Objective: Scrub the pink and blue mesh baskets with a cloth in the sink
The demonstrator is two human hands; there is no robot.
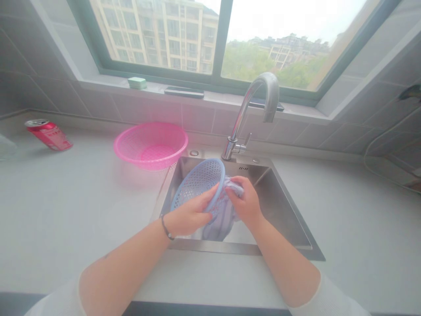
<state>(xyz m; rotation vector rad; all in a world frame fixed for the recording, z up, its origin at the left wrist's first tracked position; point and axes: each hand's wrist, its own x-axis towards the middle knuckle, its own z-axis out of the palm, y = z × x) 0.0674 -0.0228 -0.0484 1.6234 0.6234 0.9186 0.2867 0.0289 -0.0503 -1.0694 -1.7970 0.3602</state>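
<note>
The red can [48, 134] lying on its side far left of the hands carries white lettering, too blurred to read; a small mark on the back wall of the steel sink [265, 180] is also unreadable. The left hand [189, 215], wearing a dark wristband [167, 229], has its fingers spread and closed on the rim of a blue plastic basket [197, 184], held tilted over the sink; the right hand [245, 204] is curled shut on a pale lilac cloth [219, 224], pressing it against the rim, so the hands are close together with the basket's edge between them. The cloth hides part of the basket; its lower end hangs into the sink. Beyond the hands stand a chrome tap [253, 101] and a pink basket [151, 145] on the desk [66, 210]; a pale green box [137, 82] sits on the window sill [98, 83]. A clear object [6, 147] is cut off at the left edge, hard to make out.
</note>
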